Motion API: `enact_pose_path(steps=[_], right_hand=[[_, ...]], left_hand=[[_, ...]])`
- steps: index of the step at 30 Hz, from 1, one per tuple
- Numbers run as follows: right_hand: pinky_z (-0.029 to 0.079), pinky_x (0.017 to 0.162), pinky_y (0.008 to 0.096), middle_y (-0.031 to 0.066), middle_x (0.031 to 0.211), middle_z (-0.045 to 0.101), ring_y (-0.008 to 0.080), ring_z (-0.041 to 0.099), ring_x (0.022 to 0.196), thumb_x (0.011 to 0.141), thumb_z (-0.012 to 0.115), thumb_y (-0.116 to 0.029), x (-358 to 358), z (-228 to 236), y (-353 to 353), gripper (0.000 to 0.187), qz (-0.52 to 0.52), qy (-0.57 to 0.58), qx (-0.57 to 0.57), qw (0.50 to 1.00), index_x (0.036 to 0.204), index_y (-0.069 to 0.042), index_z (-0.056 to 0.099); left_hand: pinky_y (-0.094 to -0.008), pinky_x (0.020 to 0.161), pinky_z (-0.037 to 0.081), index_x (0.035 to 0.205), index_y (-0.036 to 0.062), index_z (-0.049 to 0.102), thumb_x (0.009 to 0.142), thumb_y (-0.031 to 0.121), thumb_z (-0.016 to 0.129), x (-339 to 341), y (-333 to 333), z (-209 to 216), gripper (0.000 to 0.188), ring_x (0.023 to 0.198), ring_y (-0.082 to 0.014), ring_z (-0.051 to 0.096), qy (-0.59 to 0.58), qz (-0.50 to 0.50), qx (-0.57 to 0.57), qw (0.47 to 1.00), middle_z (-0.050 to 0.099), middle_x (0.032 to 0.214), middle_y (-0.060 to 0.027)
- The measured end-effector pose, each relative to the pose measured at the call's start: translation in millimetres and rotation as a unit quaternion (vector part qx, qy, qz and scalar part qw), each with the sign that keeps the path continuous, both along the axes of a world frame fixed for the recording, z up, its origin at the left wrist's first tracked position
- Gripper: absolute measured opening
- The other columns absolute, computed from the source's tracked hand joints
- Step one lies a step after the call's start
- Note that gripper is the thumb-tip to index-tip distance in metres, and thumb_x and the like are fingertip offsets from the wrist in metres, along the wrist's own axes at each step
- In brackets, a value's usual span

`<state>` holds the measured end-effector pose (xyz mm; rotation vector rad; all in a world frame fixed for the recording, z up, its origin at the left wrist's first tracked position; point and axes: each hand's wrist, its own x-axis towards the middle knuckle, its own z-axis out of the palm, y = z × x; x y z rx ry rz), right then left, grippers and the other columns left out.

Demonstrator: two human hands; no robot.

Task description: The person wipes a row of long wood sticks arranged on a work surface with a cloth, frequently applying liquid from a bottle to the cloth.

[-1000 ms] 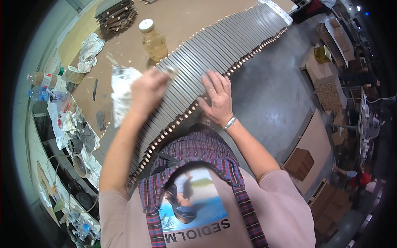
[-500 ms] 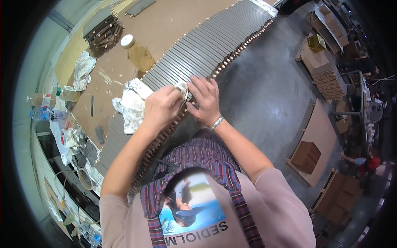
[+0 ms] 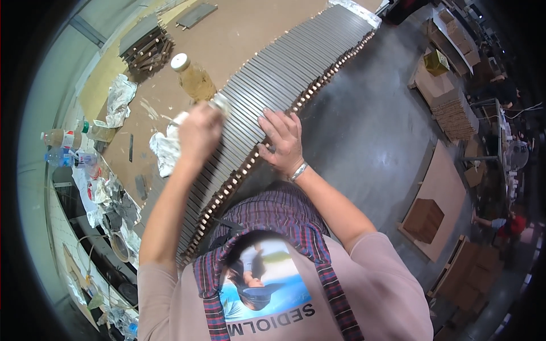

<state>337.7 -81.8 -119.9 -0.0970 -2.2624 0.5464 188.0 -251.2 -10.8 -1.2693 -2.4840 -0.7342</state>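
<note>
A long row of dark grey slats, laid side by side with pale round peg ends along both edges, runs across the table. My left hand, somewhat blurred, is closed on a small white cloth at the row's far edge. My right hand lies open at the near edge, its fingers stretched over the slat ends. Beside my left hand, partly hidden by it, a larger crumpled white cloth rests on the table. Just beyond stands a white-capped jar of yellowish liquid.
The brown table also carries a pile of dark slats, crumpled paper and several plastic bottles at its left. To the right, a brown block sits on a board on the grey floor, near stacked cardboard.
My left hand has moved left, away from my right hand, carrying the small cloth from the slats' near edge to their far edge. My right hand stays nearly in place.
</note>
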Motion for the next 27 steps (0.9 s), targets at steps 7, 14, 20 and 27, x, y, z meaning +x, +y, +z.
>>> enact_pose_path(steps=[7,14,20,27], right_hand=[[0.047,0.079,0.0441,0.0127,0.099,0.064,0.0324,0.059,0.09,0.079,0.072,-0.017,-9,52,-7,0.027,0.063,0.076,-0.026,0.995,0.102,-0.006,0.066],[0.047,0.091,0.049,0.0187,0.116,0.062,0.0381,0.058,0.105,0.08,0.07,-0.012,-9,36,2,0.044,0.065,0.007,-0.016,0.998,0.122,0.0,0.06],[0.046,0.096,0.0512,0.02,0.122,0.061,0.0393,0.058,0.112,0.08,0.072,-0.014,-12,18,-3,0.051,0.06,0.055,0.004,0.997,0.127,0.001,0.059],[0.046,0.096,0.0504,0.0193,0.123,0.061,0.0376,0.057,0.112,0.081,0.072,-0.018,-6,17,-2,0.051,0.048,-0.018,-0.012,0.999,0.128,0.0,0.058]], left_hand=[[-0.0404,0.059,0.053,0.077,0.0084,0.068,0.083,0.018,0.072,0,-3,8,0.012,0.069,-0.0296,0.065,-0.059,0.062,0.008,0.996,0.064,0.079,-0.0089],[-0.0419,0.061,0.054,0.08,0.0085,0.064,0.084,0.015,0.07,40,0,1,0.01,0.071,-0.0309,0.065,-0.015,-0.026,-0.009,1.0,0.064,0.08,-0.0104],[-0.0397,0.066,0.056,0.091,0.0086,0.073,0.084,0.015,0.072,-37,-39,22,0.009,0.075,-0.0298,0.069,-0.012,0.09,-0.027,0.996,0.069,0.087,-0.0111],[-0.04,0.067,0.056,0.088,0.0085,0.073,0.083,0.006,0.069,-5,-57,0,0.008,0.076,-0.0306,0.067,0.002,-0.011,0.018,1.0,0.065,0.085,-0.0112]])
